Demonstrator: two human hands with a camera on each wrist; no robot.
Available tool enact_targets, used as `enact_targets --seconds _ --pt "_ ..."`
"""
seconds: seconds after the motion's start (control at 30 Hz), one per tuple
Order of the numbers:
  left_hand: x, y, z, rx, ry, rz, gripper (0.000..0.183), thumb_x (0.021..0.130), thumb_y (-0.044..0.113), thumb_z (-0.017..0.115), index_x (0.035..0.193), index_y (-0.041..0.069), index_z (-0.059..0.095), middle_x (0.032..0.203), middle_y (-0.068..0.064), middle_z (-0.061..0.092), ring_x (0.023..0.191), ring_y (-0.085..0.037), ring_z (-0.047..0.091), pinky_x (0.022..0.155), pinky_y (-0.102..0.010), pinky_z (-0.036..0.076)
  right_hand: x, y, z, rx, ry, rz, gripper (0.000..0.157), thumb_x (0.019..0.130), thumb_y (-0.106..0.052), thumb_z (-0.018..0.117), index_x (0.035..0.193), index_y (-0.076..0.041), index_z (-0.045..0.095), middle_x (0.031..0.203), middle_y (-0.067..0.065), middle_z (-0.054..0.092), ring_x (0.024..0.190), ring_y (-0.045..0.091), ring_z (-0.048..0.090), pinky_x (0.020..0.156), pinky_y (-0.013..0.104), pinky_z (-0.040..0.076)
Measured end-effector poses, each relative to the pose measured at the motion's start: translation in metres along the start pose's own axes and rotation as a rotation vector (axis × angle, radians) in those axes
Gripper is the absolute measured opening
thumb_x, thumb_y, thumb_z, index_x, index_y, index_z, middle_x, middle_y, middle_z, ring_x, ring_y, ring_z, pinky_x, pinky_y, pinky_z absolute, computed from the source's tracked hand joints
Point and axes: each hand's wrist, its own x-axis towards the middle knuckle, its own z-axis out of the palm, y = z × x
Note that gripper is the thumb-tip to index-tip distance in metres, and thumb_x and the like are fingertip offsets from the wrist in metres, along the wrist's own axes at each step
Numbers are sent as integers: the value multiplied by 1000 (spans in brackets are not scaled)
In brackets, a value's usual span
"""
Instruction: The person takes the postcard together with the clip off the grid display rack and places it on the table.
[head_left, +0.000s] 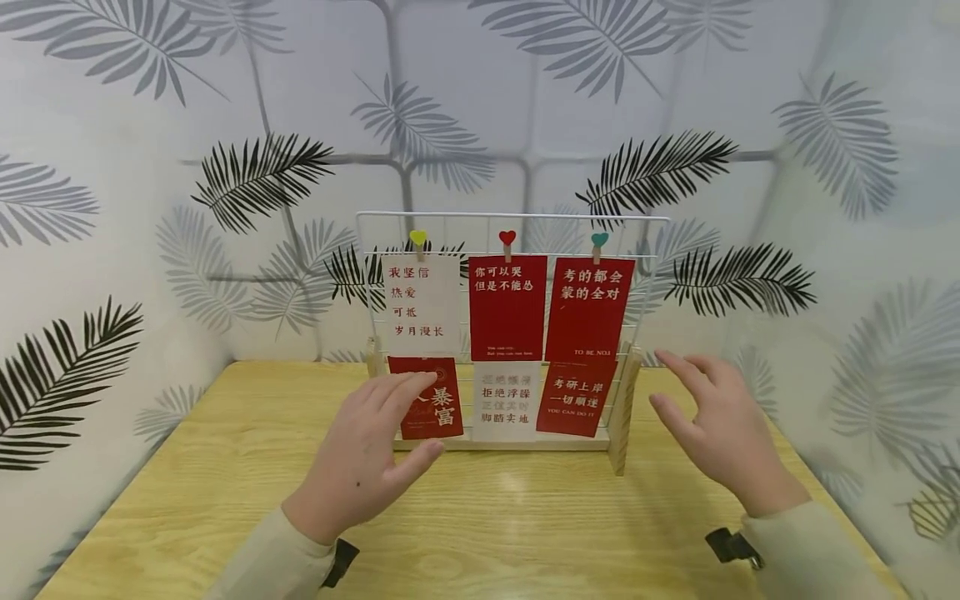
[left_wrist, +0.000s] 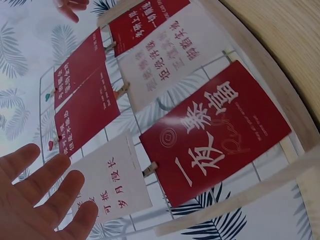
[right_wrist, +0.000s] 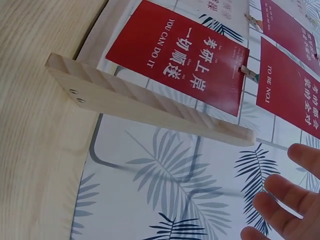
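Note:
A white wire grid rack point(head_left: 517, 217) on a wooden base stands upright on the table, bearing red and white cards in two rows. My left hand point(head_left: 363, 454) is in front of the lower left red card point(left_wrist: 215, 135), fingers apart and holding nothing. To the right of the wooden side post point(right_wrist: 150, 105), my right hand point(head_left: 716, 429) is raised with spread fingers, also holding nothing. Heart-topped clips pinch the upper cards: a yellow clip point(head_left: 418, 239), a red clip point(head_left: 507, 239) and a teal clip point(head_left: 599, 241). Small wooden clips point(left_wrist: 150, 169) show above the lower cards.
The yellow wood-grain table point(head_left: 480, 525) reaches back to a wall covering point(head_left: 465, 83) with a leaf pattern on three sides. Between the hands, the lower white card point(head_left: 504, 402) and the lower right red card point(head_left: 576, 398) hang near the wooden base bar point(head_left: 510, 444).

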Motion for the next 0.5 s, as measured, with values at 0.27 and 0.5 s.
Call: enact_targets --seconds 0.27,0.5 --pt "10 4 4 -87 -8 -30 62 97 46 63 148 16 46 140 -1 55 125 -21 50 104 -50 41 7 -7 -3 35 -24 18 53 99 -31 65 149 -19 52 125 16 58 114 39 51 92 63 41" --pt "19 6 7 -199 -26 -100 60 96 38 64 149 17 45 137 0 55 119 -17 50 96 -47 48 14 -14 -7 72 -44 24 54 100 -31 63 152 -22 48 122 13 60 112 36 54 92 63 42"
